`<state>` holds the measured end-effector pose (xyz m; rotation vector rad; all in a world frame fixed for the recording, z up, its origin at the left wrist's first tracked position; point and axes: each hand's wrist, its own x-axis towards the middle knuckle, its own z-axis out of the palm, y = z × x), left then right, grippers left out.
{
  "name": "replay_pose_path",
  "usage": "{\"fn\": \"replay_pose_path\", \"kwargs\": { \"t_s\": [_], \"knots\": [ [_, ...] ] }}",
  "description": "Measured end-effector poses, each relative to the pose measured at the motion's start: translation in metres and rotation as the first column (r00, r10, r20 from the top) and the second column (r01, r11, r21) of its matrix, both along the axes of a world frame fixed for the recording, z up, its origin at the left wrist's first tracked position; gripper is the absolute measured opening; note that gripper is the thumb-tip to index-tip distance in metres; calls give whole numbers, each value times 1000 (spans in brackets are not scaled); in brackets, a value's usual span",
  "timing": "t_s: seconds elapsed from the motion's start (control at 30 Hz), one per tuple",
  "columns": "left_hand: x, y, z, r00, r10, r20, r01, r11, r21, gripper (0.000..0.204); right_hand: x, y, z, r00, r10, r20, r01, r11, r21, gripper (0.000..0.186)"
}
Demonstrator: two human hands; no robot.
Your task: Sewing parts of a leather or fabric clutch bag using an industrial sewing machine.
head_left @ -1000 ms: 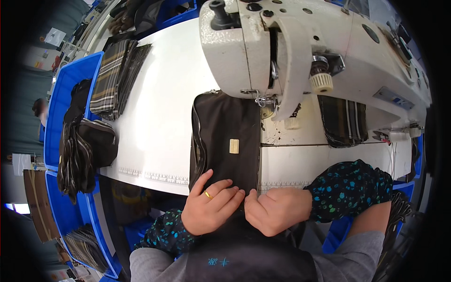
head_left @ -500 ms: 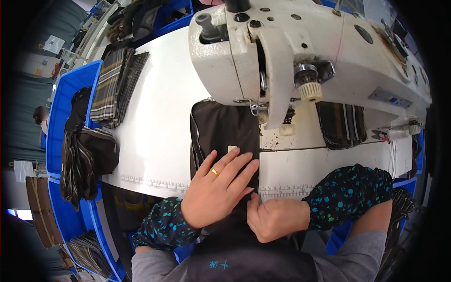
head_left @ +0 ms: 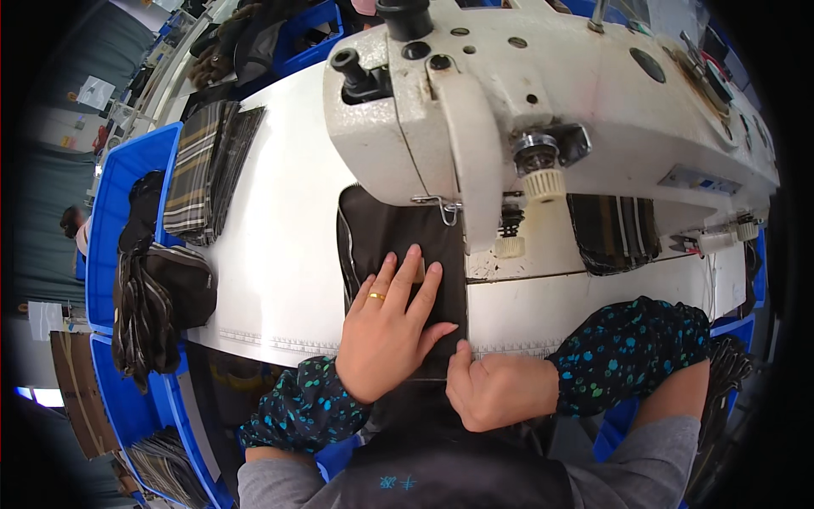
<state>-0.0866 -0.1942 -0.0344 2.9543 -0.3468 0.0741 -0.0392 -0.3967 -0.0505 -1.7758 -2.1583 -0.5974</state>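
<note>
A dark brown fabric piece [head_left: 381, 222] with a zipper along its left side lies flat on the white machine table. Its far right part runs under the head of a white sewing machine [head_left: 381, 140]. My left hand [head_left: 381, 331], with a gold ring, presses flat on the fabric, fingers stretched and spread. Between its fingers a small pale tag [head_left: 420, 273] shows in part. At the near right corner of the fabric, my right hand [head_left: 500, 388] is closed, thumb and finger pinching the edge. The needle itself is hidden behind the machine head.
A plaid fabric stack [head_left: 197, 174] lies at the table's left, beside a blue bin [head_left: 110, 220] with dark zippered pieces [head_left: 140, 293] draped over it. Right of the machine head sit more plaid pieces [head_left: 612, 236] and thread snips [head_left: 683, 244]. A ruler strip [head_left: 280, 343] follows the near edge.
My left hand has turned more upright on the fabric, its fingers reaching slightly farther and its thumb spread out. My right hand stays at the corner. The view has shifted slightly.
</note>
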Motion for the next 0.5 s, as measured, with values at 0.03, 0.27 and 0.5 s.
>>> {"fn": "replay_pose_path", "kwargs": {
  "t_s": [0.03, 0.27, 0.5],
  "knots": [
    [5, 1, -1, 1000, -5, 24, 5, 1000, 8, 72, 0, 1, -4, 998, -59, -7, 59, 998, 6, 38],
    [30, 9, -9, 995, -18, 94, 14, 999, 36, 66, 14, 7, -17, 975, -222, -9, 222, 974, 52, 32],
    [62, 18, -9, 981, -65, 184, 69, 998, -12, 54, 37, 14, -23, 941, -329, 72, 325, 944, 62, 27]
  ]
}}
